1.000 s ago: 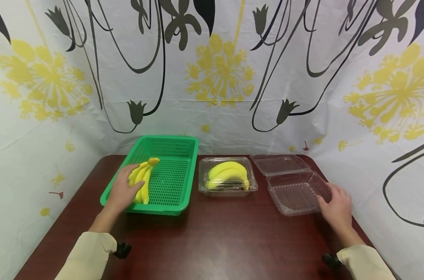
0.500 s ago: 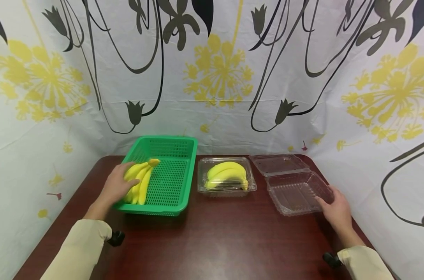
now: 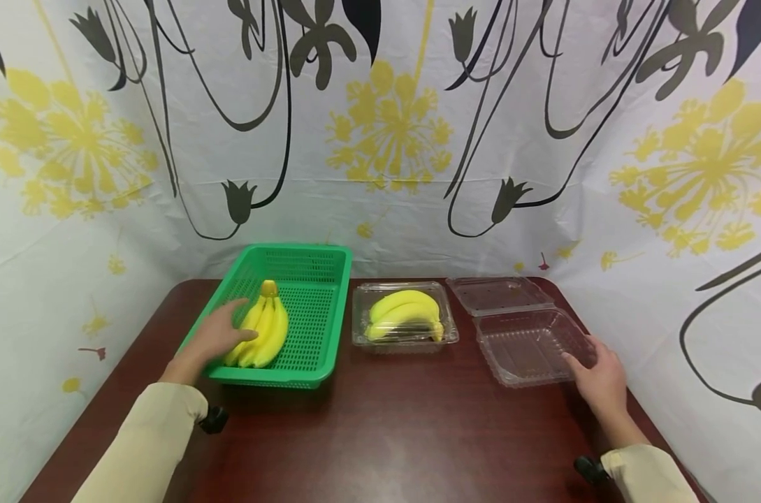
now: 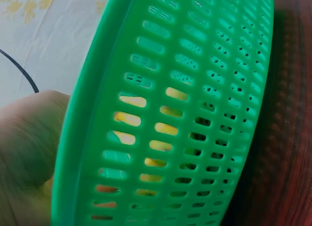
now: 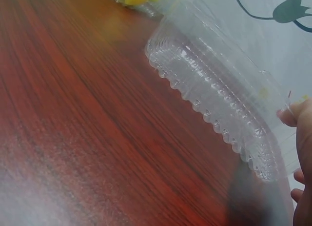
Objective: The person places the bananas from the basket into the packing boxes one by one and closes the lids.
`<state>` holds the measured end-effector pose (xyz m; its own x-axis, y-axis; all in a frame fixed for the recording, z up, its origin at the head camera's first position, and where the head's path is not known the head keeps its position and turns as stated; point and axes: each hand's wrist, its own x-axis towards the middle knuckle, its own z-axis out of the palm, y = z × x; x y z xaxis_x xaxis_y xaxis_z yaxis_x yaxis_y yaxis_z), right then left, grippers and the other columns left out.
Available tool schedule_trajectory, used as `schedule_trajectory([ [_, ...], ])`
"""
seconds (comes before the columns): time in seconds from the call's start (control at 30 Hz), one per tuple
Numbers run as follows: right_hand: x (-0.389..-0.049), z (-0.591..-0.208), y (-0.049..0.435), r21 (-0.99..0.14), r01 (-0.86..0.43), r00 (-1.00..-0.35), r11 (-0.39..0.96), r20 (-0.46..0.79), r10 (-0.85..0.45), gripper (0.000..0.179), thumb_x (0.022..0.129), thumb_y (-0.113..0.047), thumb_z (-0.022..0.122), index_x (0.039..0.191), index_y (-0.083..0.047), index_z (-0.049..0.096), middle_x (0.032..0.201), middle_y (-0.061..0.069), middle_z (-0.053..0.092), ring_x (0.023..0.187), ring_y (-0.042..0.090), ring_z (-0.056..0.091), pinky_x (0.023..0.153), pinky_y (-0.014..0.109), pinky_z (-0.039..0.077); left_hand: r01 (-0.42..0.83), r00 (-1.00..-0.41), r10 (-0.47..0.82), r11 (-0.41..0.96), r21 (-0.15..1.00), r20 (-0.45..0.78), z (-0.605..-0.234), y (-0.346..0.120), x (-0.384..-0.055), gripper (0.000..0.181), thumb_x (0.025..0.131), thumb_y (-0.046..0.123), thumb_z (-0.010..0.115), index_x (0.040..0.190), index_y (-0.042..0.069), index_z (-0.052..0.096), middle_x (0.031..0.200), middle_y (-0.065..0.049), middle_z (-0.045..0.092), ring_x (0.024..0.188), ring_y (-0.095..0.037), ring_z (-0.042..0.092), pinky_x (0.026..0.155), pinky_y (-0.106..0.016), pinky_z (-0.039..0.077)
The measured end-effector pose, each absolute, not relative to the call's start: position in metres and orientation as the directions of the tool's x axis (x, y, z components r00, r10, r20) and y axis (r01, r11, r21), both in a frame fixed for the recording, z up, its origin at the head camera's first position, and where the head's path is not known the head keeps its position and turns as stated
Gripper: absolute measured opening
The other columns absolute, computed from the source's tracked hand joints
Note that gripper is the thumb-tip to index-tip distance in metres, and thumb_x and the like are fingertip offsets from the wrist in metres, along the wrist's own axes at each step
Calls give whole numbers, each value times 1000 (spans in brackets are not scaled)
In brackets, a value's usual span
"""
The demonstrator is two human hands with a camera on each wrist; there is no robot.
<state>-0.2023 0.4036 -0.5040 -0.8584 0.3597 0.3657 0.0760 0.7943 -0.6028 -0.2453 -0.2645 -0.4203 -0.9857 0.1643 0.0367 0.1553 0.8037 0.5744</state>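
In the head view my left hand (image 3: pixel 215 337) reaches over the near left rim of the green slotted basket (image 3: pixel 305 377). Its thumb and fingers hold the left side of a bunch of yellow bananas (image 3: pixel 272 332), whose stem points to the far side. The left wrist view shows that hand (image 4: pixel 29 138) partly behind the basket wall (image 4: pixel 92 109), yellow showing through slots. My right hand (image 3: pixel 602 381) pinches the right edge of an open clear plastic clamshell container (image 3: pixel 525 346), thumb over the rim. From the right wrist, the container (image 5: pixel 209 89) looks empty, the hand (image 5: pixel 304 138) at its edge.
A closed clear clamshell container (image 3: pixel 363 335) with bananas (image 3: pixel 408 314) inside stands between the basket and the open container. The open one's lid (image 3: pixel 502 295) lies back toward the patterned cloth wall (image 3: pixel 393 230). Everything rests on a dark red-brown table (image 3: pixel 380 433).
The banana bunch has turned inside the basket, its stem swinging from pointing right to pointing away. My left hand has shifted slightly with it. The right hand stays at the open container's edge.
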Motion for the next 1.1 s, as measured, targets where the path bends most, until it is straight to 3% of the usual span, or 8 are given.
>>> schedule_trajectory([
  [0.2,-202,-504,401,-609,77,-857,790,364,364,58,89,-17,70,135,9,46,117,36,49,108,50,47,90,61,35,103,-978,187,822,560,-95,-419,-259,-248,84,86,22,72,145,-14,25,142,-39,32,124,-56,36,95,-64,36],
  [0.37,-203,-505,400,-621,100,-862,778,336,379,59,90,-18,69,137,8,44,120,36,47,111,50,46,92,62,34,119,-968,228,790,601,-108,-424,-258,-251,91,81,15,76,144,-18,20,139,-41,33,118,-52,43,94,-60,38],
  [0.53,-204,-507,400,-627,102,-858,772,338,387,60,90,-18,70,137,8,44,119,35,48,111,49,45,92,61,34,134,-961,251,785,605,-114,-428,-258,-252,97,77,11,80,145,-18,16,140,-42,30,121,-55,39,97,-62,36],
  [0.83,-204,-506,399,-630,106,-861,769,329,389,59,91,-19,68,137,8,43,121,35,47,112,50,45,93,61,34,109,-952,265,758,643,-151,-432,-255,-254,105,83,19,78,152,-8,4,152,-37,10,132,-58,22,100,-67,28],
  [1.1,-200,-508,396,-628,106,-848,771,348,401,57,90,-18,68,135,8,46,115,34,48,109,49,46,90,59,35,159,-958,274,755,636,-85,-425,-246,-255,89,88,17,72,154,0,15,151,-34,20,130,-56,29,95,-66,35],
])
